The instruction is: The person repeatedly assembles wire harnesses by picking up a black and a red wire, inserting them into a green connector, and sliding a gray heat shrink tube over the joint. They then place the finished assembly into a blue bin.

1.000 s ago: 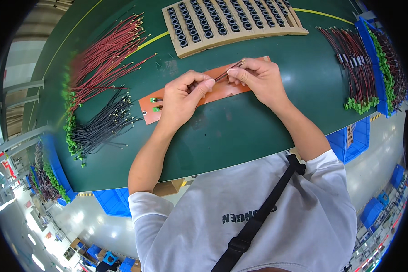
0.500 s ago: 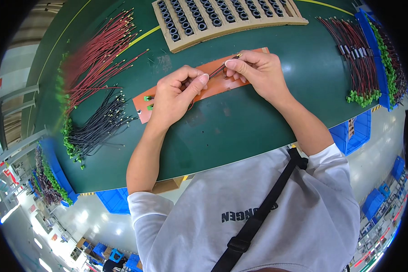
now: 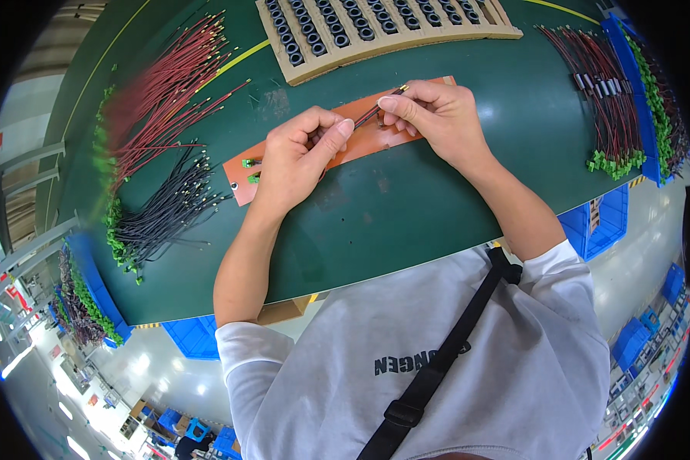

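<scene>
Both of my hands hold a thin red and black wire pair (image 3: 369, 116) over an orange strip board (image 3: 353, 146) on the green table (image 3: 406, 207). My left hand (image 3: 303, 157) pinches the wires' left part between thumb and fingers. The right end is pinched by my right hand (image 3: 437, 115), where a small dark ring sits near the fingertips. Two small green connectors (image 3: 250, 170) lie at the board's left end, just left of my left hand.
A tan tray of several black rings (image 3: 376, 27) lies at the far edge. Red wires (image 3: 165, 92) and black wires (image 3: 165, 211) with green connectors are spread at the left. More red and black wires (image 3: 609, 92) lie at the right beside a blue bin (image 3: 636, 84).
My hands have stayed together on the wire pair over the orange board. The head view has shifted slightly, so the table contents sit a little higher in the picture.
</scene>
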{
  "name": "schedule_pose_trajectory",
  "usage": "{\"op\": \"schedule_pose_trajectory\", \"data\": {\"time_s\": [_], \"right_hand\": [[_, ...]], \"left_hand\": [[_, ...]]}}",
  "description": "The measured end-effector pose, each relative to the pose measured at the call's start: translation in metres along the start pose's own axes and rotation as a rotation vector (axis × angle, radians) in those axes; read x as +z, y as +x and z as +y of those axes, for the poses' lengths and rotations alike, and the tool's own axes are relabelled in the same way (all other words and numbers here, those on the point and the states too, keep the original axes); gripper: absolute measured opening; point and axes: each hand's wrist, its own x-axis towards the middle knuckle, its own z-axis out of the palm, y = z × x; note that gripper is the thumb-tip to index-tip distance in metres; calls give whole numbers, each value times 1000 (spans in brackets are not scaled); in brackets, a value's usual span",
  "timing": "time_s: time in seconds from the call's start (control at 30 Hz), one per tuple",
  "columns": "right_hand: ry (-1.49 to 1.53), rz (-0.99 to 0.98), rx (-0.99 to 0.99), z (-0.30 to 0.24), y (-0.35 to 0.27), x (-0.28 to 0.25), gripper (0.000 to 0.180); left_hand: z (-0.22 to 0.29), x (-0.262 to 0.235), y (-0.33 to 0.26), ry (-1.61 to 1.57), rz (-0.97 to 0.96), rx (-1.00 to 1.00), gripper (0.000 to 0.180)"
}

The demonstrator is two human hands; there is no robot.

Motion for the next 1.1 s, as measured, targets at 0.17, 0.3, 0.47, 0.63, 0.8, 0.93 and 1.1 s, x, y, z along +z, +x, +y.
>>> {"op": "schedule_pose_trajectory", "data": {"time_s": [0.17, 0.3, 0.47, 0.63, 0.8, 0.93, 1.1], "right_hand": [[-87, 35, -122, 8, -1, 1, 22], [-335, 70, -265, 4, -5, -4, 20], [-516, 78, -353, 13, -8, -11, 20], [-615, 61, -428, 16, -7, -14, 20], [-632, 24, -397, 10, -8, -14, 19], [-784, 62, -456, 13, -8, -20, 18], [-763, 49, -530, 17, -6, -13, 16]], "left_hand": [[-3, 1, 1, -4, 14, 43, 18], [2, 8, 3, -174, 154, 105, 17], [12, -11, -5, 117, 322, 421, 14], [18, -28, -38, 656, 190, 676, 17], [-1, -15, -41, 887, 241, 587, 22], [-14, -16, -36, 848, 287, 581, 16], [-6, -9, -32, 796, 296, 528, 13]]}}
